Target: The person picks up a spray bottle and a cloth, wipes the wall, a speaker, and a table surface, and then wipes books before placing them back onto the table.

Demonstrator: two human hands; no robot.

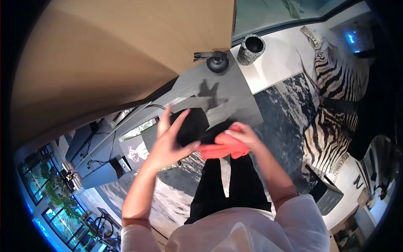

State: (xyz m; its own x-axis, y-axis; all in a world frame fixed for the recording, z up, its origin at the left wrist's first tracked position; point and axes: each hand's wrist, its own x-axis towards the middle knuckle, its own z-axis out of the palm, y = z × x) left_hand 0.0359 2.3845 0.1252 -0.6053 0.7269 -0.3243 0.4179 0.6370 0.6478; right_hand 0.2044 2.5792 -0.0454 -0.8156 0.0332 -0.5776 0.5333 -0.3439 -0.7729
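Observation:
A bunched, bright red cloth-like item (228, 145) is gripped in my right hand (245, 136), with the fingers wrapped over its top. From it a narrow part stretches left. My left hand (168, 145) has its fingers spread and pointing up; its thumb tip is right at the red item's left end. Beyond both hands lies a black, soft-looking object (193, 124) at the near edge of a grey table top (235, 92). The shadow of a hand falls on that surface.
A black stand with a round base (217, 63) and a dark speckled cylinder (251, 49) stand at the back. A tan panel (126, 42) rises at the left. Zebra hides (331, 134) lie at the right, past a dark patterned rug (285, 113). A black box (327, 195) sits lower right.

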